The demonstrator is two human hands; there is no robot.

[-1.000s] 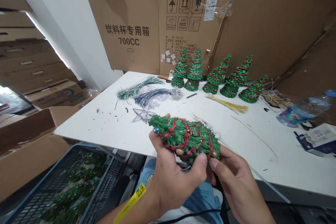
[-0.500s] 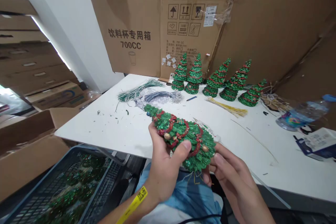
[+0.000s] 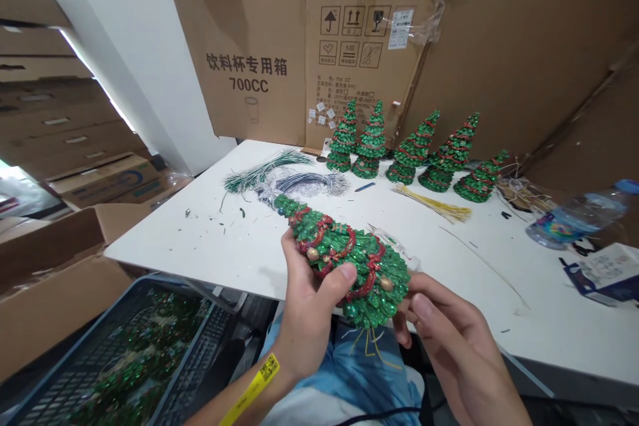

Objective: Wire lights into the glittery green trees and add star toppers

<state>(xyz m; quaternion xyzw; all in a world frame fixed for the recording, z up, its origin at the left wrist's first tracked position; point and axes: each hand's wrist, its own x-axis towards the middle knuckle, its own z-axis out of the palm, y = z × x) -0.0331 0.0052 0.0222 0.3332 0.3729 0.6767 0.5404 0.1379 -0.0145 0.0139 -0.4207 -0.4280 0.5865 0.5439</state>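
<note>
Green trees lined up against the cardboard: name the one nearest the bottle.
The rightmost tree; the other four stand farther left, farther from the bottle.

My white counter [image 3: 200, 226], green wires [image 3: 264, 171] at its far left, yellow wires [image 3: 432, 202] before small trees [image 3: 412, 146], bottle [image 3: 574, 218] at right.

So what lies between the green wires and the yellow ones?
A blue wire bundle among clear bits, then a slim blue stick, in the head view.
</note>
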